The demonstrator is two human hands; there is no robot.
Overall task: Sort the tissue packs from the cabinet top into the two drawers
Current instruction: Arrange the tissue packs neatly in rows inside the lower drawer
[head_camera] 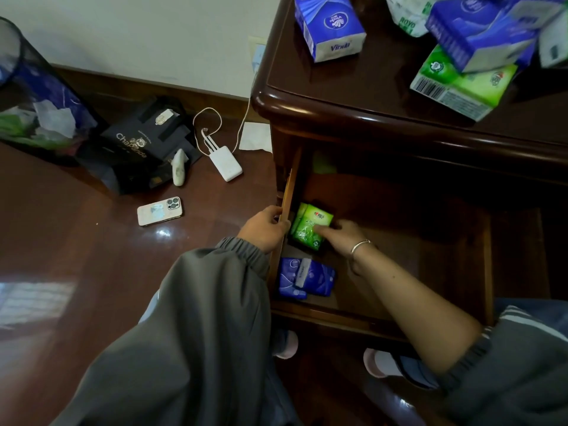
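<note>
Green pack (312, 229) lies against the left wall of the open drawer (338, 315), toward its back. Right hand (338, 238) reaches in from the front edge and holds this pack by its right edge, fingers bent over it (thumb hidden), apparently to seat it flat beside the wall. Left hand (266, 227) grips the top of the left wall, fingers curled over it, probably to steady the drawer while the pack goes in. Blue packs (304, 276) occupy the front left corner, apart from the green one, which suggests sorting by colour. Whether both groups share one drawer or sit in two stacked drawers cannot be told from this view. Cabinet top (353, 87) carries the unsorted stock: a blue box (330, 24) near its left edge, and a green box (461, 84) under further blue boxes (479, 32) toward the right. Judged progress: early, since most items sit above.
</note>
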